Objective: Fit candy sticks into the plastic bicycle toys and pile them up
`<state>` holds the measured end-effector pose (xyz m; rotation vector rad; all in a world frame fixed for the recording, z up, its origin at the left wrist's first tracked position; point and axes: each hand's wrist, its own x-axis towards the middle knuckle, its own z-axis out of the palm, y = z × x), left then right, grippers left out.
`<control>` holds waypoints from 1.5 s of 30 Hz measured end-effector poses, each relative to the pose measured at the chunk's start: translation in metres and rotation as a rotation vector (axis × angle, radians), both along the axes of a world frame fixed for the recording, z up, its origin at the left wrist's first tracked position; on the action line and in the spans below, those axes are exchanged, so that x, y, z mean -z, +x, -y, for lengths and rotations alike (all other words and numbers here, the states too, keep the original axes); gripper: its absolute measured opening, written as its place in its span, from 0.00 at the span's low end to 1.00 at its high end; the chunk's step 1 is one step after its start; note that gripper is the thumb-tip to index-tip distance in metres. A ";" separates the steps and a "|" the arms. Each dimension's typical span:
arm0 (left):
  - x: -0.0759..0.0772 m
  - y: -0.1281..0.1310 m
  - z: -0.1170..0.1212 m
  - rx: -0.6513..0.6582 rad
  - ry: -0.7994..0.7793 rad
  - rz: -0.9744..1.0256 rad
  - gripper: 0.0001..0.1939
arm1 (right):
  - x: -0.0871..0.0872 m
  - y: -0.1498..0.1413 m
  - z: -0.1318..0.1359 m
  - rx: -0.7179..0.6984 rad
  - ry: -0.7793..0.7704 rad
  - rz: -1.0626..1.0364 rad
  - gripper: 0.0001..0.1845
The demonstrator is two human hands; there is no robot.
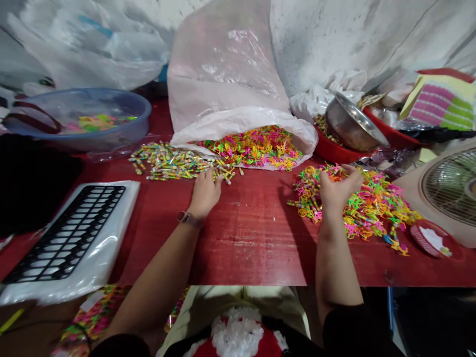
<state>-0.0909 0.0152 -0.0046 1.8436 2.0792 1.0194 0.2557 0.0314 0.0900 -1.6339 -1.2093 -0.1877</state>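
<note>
My left hand [205,192] lies flat on the red table [245,233], fingers stretched onto the edge of a row of small wrapped candy sticks [167,162]. My right hand [339,187] is cupped over a heap of bright plastic toy rings [368,206] on the right, fingers curled into the pieces. What it holds is hidden among them. A large white plastic sack [226,84] lies open at the back middle, spilling more coloured rings [256,148] onto the table.
A blue basin [85,119] under clear plastic stands back left. A plastic-wrapped keyboard [70,233] lies front left. A steel bowl [351,124] in a red tub, a fan [449,191] and a small red lid [433,240] crowd the right.
</note>
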 end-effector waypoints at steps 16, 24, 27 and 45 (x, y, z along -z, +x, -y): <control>0.009 -0.001 -0.007 -0.170 -0.244 -0.303 0.25 | 0.038 -0.173 -0.107 -0.558 -0.593 0.425 0.33; 0.003 -0.012 0.003 -0.046 -0.376 -0.290 0.27 | 0.068 -0.174 -0.094 -0.491 -0.586 0.631 0.33; 0.001 -0.014 0.007 -0.069 -0.362 -0.220 0.34 | 0.070 -0.161 -0.070 -0.488 -0.571 0.709 0.33; -0.011 -0.008 0.023 -0.358 -0.508 -0.242 0.42 | 0.081 -0.099 0.028 -0.540 -0.646 0.584 0.13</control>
